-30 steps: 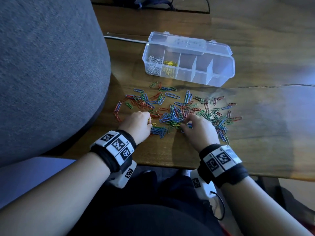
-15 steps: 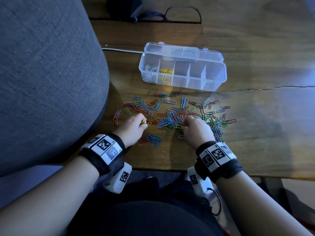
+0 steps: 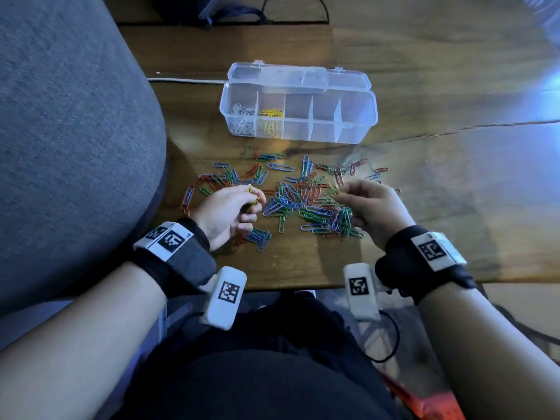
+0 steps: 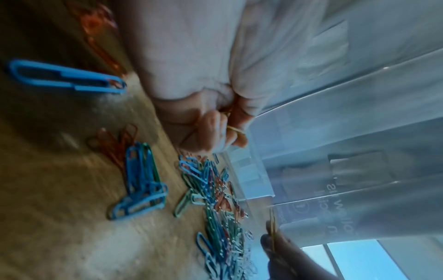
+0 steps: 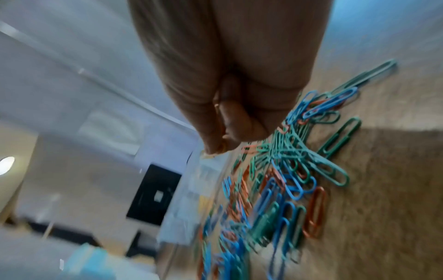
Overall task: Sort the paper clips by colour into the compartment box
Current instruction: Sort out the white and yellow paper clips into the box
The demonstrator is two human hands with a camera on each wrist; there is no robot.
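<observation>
The clear compartment box [image 3: 368,116] lies open at the back, with white clips [image 3: 242,118] in its leftmost compartment and yellow clips [image 3: 270,119] in the one beside it. A loose pile of blue, green and red paper clips [image 3: 298,204] is spread in front of it. My left hand [image 3: 254,202] hovers over the pile's left part, its curled fingers holding a few yellow clips [image 4: 234,129]. My right hand [image 3: 340,192] is raised over the pile's right part and pinches one yellow clip [image 5: 217,108] at its fingertips.
A grey cushioned seat [image 3: 69,140] bulges in at the left, close to my left forearm. A white cable [image 3: 185,81] runs behind the box. The wooden table's front edge [image 3: 303,286] lies just behind my wrists. Dark items [image 3: 230,10] sit at the far edge.
Both hands have lifted off the pile. The right hand has come up and to the right with a yellow clip; the left hand still holds its yellow clips.
</observation>
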